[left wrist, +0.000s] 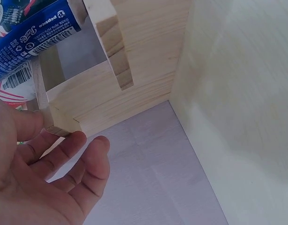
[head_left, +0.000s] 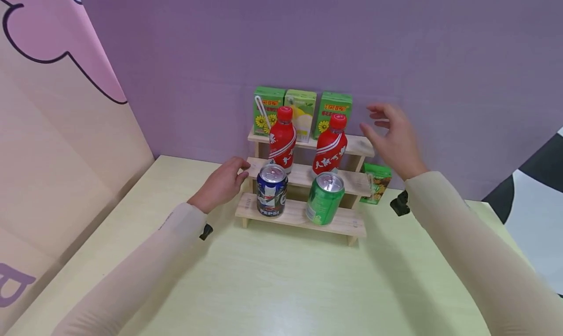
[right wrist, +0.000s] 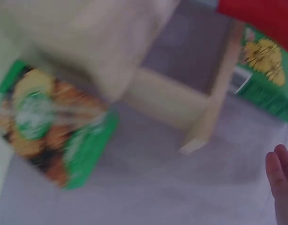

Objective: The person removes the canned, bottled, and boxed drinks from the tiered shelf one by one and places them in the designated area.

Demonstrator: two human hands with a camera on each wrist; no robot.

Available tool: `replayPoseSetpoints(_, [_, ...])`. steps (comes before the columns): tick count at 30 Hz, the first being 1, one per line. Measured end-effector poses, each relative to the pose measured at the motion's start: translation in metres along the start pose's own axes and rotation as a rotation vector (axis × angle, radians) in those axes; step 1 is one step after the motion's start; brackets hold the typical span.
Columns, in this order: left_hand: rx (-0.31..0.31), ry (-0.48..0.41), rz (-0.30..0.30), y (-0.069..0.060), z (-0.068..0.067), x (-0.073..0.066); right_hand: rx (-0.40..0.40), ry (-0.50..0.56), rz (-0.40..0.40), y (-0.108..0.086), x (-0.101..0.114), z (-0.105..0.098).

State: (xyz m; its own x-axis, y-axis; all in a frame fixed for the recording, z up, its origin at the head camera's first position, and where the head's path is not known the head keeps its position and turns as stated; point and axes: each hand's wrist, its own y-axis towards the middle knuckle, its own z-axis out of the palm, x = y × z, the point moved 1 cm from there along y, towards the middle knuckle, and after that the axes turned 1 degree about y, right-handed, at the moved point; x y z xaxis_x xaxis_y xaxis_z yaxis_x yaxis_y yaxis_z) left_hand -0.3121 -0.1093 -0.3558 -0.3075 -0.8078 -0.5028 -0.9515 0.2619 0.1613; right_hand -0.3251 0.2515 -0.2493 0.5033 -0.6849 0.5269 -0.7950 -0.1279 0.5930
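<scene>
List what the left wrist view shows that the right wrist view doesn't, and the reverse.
Only the left wrist view: the left hand, thumb and fingers about a corner of the rack, and the Pepsi can.

Only the right wrist view: part of the right hand at the frame's edge, the snack box, blurred, and a flower carton.

Both: the rack, in part, and the wall.

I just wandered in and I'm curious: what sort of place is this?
Perhaps a mock shop display: a stepped wooden rack holds red bottles and drink cans, on a pale table before a purple backdrop.
</scene>
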Motion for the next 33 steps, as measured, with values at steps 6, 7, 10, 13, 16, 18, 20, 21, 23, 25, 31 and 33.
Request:
replayPoseSetpoints(6, [-0.021,0.02,0.02,0.002,0.001,-0.002,0.043,-0.01,0.017,0.023,0.019,0.013])
replayPoseSetpoints(7, [-0.022,0.021,0.021,0.002,0.001,-0.002,0.044,-0.008,0.024,0.025,0.02,0.015])
replayPoseSetpoints(10, [-0.019,0.019,0.018,0.002,0.002,-0.004,0.039,0.001,0.043,0.029,0.022,0.02])
replayPoseSetpoints(13, [-0.016,0.009,0.015,0.002,0.0,-0.006,0.04,0.021,0.056,0.031,0.024,0.024])
replayPoseSetpoints(16, [-0.016,0.012,0.014,0.001,-0.001,-0.007,0.047,0.045,0.062,0.031,0.027,0.025])
replayPoseSetpoints(18, [-0.015,0.012,0.011,0.002,-0.002,-0.007,0.05,0.052,0.065,0.031,0.028,0.026])
replayPoseSetpoints(20, [-0.016,0.017,0.011,0.002,-0.001,-0.006,0.046,0.056,0.055,0.031,0.028,0.026])
replayPoseSetpoints(21, [-0.018,0.018,0.01,0.002,-0.001,-0.006,0.041,0.054,0.048,0.032,0.028,0.027])
replayPoseSetpoints(23, [-0.018,0.016,0.007,0.002,-0.001,-0.004,0.03,0.058,0.035,0.032,0.028,0.027])
replayPoseSetpoints(25, [-0.018,0.014,0.003,0.001,0.0,-0.003,0.009,0.062,0.015,0.031,0.028,0.028])
replayPoseSetpoints(31, [-0.016,0.014,0.012,0.0,0.001,0.001,-0.103,0.115,-0.026,0.026,0.023,0.025])
replayPoseSetpoints(33, [-0.021,0.018,0.023,0.001,0.002,0.002,-0.137,0.11,-0.033,0.024,0.021,0.017])
